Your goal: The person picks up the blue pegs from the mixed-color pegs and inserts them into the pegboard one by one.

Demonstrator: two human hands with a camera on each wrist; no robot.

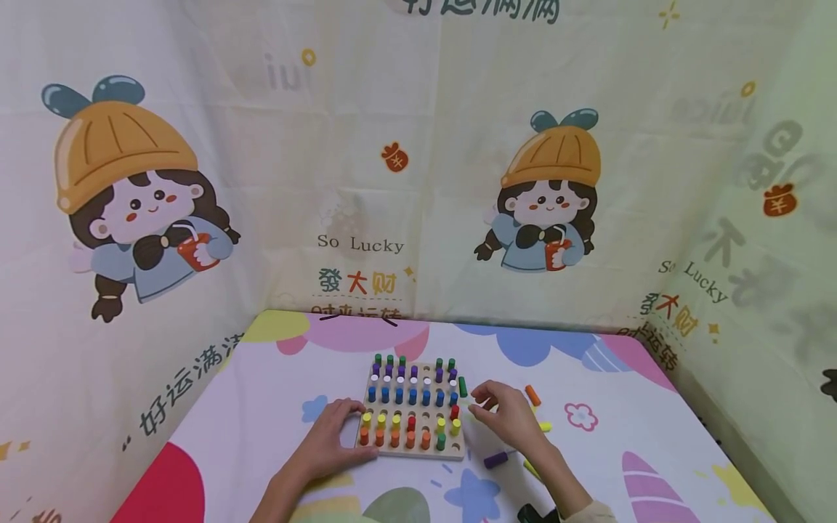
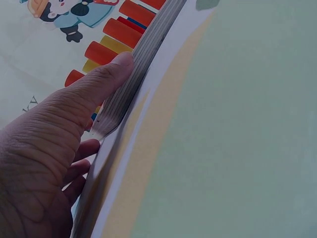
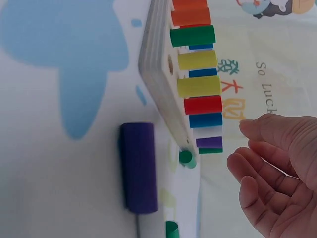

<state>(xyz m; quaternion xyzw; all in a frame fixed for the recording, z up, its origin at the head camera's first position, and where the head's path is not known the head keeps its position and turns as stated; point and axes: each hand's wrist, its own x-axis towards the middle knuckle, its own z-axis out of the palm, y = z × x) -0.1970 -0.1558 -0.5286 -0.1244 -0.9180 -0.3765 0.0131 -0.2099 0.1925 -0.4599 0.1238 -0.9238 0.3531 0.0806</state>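
Observation:
A wooden pegboard holds rows of coloured pegs: green, purple, white, blue, yellow and orange from back to front. Among the yellow pegs stands a red peg, and a green peg is in the orange row. My left hand grips the board's near left corner, its thumb against the front edge and its fingers at the left side. Right of the board my right hand hovers with loosely bent fingers; nothing shows between thumb and fingertips in the right wrist view. A loose green peg lies beside the board.
More loose pegs lie around the right forearm: an orange peg, a purple peg and yellow pegs partly covered by the arm. A black object shows at the lower edge. Printed cloth walls enclose the patterned table.

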